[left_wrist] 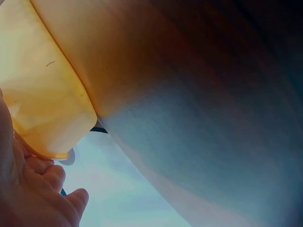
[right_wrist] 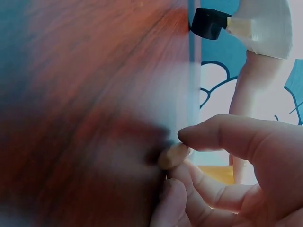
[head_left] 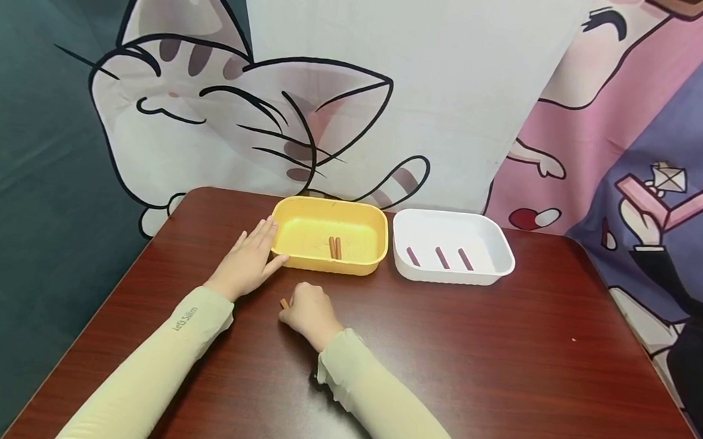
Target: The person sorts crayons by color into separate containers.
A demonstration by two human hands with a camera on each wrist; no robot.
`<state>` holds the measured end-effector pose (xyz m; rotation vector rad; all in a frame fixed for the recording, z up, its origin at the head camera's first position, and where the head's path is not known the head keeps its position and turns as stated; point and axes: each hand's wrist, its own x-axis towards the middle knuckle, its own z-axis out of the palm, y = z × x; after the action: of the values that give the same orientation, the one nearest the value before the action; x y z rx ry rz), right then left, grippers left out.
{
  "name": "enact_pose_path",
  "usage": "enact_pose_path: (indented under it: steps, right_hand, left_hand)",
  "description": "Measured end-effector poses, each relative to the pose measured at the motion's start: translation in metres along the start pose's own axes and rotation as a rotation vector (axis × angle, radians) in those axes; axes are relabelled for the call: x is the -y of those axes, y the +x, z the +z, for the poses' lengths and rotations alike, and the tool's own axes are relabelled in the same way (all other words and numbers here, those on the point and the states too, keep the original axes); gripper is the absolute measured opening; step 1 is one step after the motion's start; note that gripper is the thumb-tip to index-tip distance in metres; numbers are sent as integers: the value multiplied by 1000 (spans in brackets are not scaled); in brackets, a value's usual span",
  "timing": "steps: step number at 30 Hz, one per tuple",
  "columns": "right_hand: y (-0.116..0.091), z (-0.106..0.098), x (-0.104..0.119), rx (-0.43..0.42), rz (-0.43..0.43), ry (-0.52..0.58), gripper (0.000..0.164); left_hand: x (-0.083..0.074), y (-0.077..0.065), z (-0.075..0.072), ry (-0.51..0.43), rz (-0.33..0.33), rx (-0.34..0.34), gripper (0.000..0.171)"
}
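Observation:
My left hand (head_left: pixel 246 260) lies with straight fingers along the left end of a yellow tray (head_left: pixel 288 261), its fingertips at the rim. That hand (left_wrist: pixel 42 194) also shows beside the yellow wall in the left wrist view. On the tray's floor, two short orange-brown sticks (head_left: pixel 334 248) lie side by side. Low over the table in front of the tray, my right hand (head_left: pixel 311 313) pinches a short brown stick (right_wrist: pixel 174 156) between thumb and fingers. One end of it pokes out at the hand's left side in the head view.
Right of the yellow tray stands a white tray (head_left: pixel 493 272) with three reddish-brown strips (head_left: pixel 442 258) showing on its floor. Both sit near the back edge of the dark red wooden table (head_left: pixel 500 363). A cartoon-printed cloth (head_left: pixel 340 17) hangs behind.

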<state>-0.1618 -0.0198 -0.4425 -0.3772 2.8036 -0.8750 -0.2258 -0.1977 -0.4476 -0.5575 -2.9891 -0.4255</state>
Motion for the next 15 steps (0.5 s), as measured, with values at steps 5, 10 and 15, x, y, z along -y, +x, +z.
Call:
enact_pose_path:
  steps: [5, 10, 15]
  right_hand:
    - [-4, -4, -2, -12, -7, 58, 39]
    - [-9, -9, -6, -10, 10, 134, 29]
    - [-11, -14, -15, -5, 35, 218, 23]
  left_hand:
    - [0, 0, 0, -2, 1, -3, 80]
    - [-1, 0, -1, -2, 1, -3, 80]
    - [-1, -1, -1, -4, -2, 2, 80]
